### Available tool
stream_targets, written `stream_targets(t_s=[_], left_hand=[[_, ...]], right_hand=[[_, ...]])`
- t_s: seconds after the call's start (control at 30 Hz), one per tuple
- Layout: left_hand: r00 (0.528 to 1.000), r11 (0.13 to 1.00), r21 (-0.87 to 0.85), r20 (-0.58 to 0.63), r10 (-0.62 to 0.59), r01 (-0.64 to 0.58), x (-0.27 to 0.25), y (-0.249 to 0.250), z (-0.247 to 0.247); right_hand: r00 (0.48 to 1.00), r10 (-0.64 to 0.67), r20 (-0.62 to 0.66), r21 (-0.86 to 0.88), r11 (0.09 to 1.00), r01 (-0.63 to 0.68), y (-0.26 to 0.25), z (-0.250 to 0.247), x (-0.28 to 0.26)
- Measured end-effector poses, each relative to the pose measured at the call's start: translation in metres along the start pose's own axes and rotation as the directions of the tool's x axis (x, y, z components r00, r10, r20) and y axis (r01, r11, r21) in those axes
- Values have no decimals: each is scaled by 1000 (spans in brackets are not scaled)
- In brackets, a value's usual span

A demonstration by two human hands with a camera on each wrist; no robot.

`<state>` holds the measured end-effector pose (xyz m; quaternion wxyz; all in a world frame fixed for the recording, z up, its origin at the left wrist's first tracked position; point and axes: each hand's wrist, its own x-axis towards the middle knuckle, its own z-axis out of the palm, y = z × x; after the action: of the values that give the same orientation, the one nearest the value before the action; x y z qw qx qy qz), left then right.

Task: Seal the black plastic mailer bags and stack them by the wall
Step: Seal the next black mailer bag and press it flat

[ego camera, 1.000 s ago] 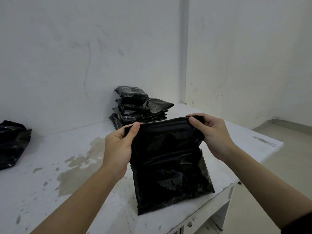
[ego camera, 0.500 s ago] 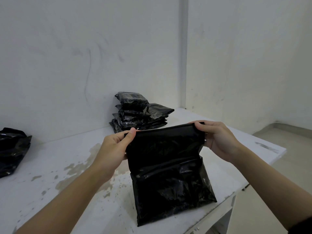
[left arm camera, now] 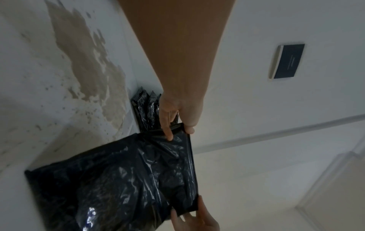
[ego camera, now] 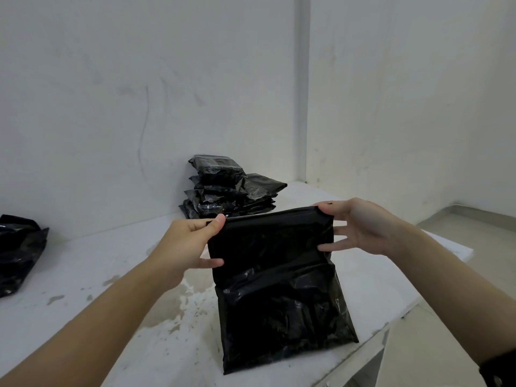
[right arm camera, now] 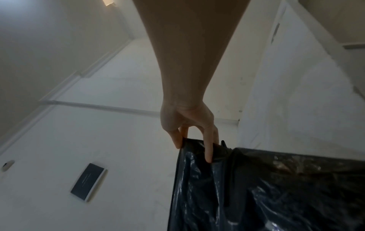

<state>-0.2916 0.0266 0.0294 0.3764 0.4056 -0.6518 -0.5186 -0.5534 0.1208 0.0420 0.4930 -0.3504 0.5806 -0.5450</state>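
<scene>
A black plastic mailer bag point(ego camera: 279, 297) stands upright on the white table point(ego camera: 97, 275), its top flap folded over toward me. My left hand point(ego camera: 195, 241) pinches the flap's top left corner between thumb and fingers; the left wrist view shows that hand point(left arm camera: 177, 125) on the bag point(left arm camera: 118, 179). My right hand point(ego camera: 351, 224) pinches the top right corner with thumb and forefinger, its other fingers spread; the right wrist view shows this hand point(right arm camera: 193, 137) on the bag point(right arm camera: 266, 187). A stack of sealed black bags point(ego camera: 229, 191) lies by the back wall.
Another heap of black bags point(ego camera: 19, 258) lies at the table's far left. The table surface has worn brown patches point(ego camera: 167, 303). Its front right edge point(ego camera: 385, 331) drops to a tiled floor. Walls meet in a corner behind the stack.
The bag's top flap has been folded further down toward me. Both hands stayed at the top corners, and the right hand's lower fingers have spread off the bag.
</scene>
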Motion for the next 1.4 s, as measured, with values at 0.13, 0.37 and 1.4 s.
stream_targets(t_s=[0.13, 0.37, 1.4], left_hand=[[995, 980, -172, 14, -103, 104, 5, -7, 2], [981, 963, -193, -6, -192, 188, 4, -17, 9], [977, 955, -228, 138, -163, 191, -16, -49, 96]], right_hand=[[998, 64, -4, 137, 989, -63, 7, 3, 4], [996, 88, -2, 141, 986, -87, 20, 5, 9], [892, -117, -436, 309, 912, 270, 83, -31, -5]])
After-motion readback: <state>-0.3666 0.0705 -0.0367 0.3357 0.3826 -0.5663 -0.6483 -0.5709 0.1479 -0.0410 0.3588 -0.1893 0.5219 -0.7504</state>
